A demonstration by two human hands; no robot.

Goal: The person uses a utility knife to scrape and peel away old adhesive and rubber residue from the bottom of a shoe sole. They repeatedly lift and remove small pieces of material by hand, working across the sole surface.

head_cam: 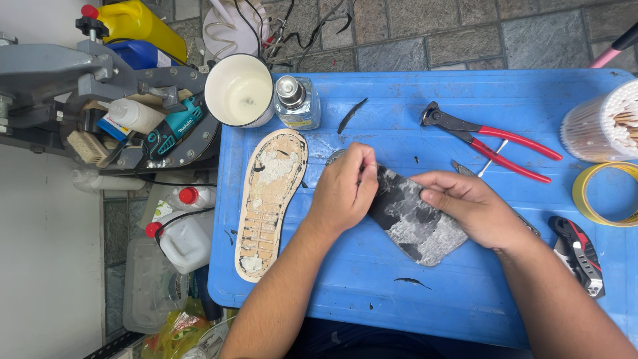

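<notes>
A dark rubber sole piece (419, 226), black with grey worn patches, lies flat on the blue table (372, 292). My left hand (343, 189) has its fingers closed at the piece's upper left end, pinching its edge or a small tool; which one is hidden. My right hand (468, 207) presses down on the piece's right side with fingers curled over its top edge. A tan shoe sole (269, 203), crusted with old white glue, lies to the left of my left hand.
Red-handled nippers (488, 141) lie at the back right. A cotton swab jar (601, 123), yellow tape roll (601, 196) and folding knife (579, 256) line the right edge. A white cup (239, 90) and small glass bottle (296, 101) stand at the back left. Black rubber scraps (351, 114) are scattered.
</notes>
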